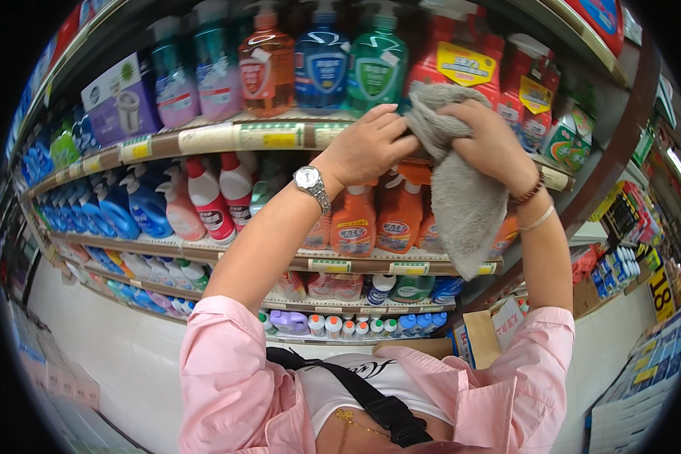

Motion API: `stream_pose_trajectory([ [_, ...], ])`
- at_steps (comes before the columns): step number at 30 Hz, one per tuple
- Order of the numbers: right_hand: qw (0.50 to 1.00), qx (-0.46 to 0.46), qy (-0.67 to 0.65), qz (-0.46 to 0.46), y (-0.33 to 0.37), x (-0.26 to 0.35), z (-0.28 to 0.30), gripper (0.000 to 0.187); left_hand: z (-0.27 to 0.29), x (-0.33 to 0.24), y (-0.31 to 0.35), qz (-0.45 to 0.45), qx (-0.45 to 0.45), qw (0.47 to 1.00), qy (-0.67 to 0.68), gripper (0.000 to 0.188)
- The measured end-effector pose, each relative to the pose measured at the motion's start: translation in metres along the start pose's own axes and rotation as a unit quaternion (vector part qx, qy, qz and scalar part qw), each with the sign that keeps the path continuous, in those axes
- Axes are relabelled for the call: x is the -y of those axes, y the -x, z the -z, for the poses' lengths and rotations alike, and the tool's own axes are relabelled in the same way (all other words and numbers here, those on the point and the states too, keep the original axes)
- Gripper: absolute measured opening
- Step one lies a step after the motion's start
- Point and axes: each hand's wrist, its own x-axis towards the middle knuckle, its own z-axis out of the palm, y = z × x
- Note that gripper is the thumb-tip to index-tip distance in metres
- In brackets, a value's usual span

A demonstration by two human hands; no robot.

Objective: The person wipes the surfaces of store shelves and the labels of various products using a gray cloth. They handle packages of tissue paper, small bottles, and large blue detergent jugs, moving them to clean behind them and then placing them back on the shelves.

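A grey cloth [469, 208] is bunched in my right hand [492, 144], with its lower part hanging in front of the shelf below. My right hand's fingers are curled round the upper part of the cloth, level with the upper shelf edge. My left hand [371, 147] has its fingers stretched out and slightly apart at the shelf edge, beside the cloth; whether the fingertips touch it I cannot tell. Behind the hands stand a green pump bottle [377, 72], a blue pump bottle [322, 68] and red bottles with yellow labels [465, 64].
Orange spray bottles [353, 223] stand on the shelf under my hands, partly behind the cloth. White-and-red bottles [208, 200] and blue jugs [147, 204] are further left. Cardboard boxes [480, 337] sit low on the right. An upright post [613, 174] ends the shelf.
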Motion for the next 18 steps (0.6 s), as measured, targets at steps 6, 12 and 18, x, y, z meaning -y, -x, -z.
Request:
stream_pose_trajectory([
  [6,0.976,-0.190,-0.047,0.095,-0.021,0.043,0.013,0.043,0.056,0.018,0.062,0.146,-0.095,0.981,-0.083,0.049],
  [12,0.940,-0.298,0.092,0.139,-0.102,0.088,-0.026,0.043,0.085,0.042,0.108,0.215,-0.113,0.963,-0.121,0.044],
  [18,0.994,-0.042,0.029,0.101,-0.080,0.128,-0.088,0.036,0.095,0.051,0.129,0.225,-0.145,0.963,-0.017,0.037],
])
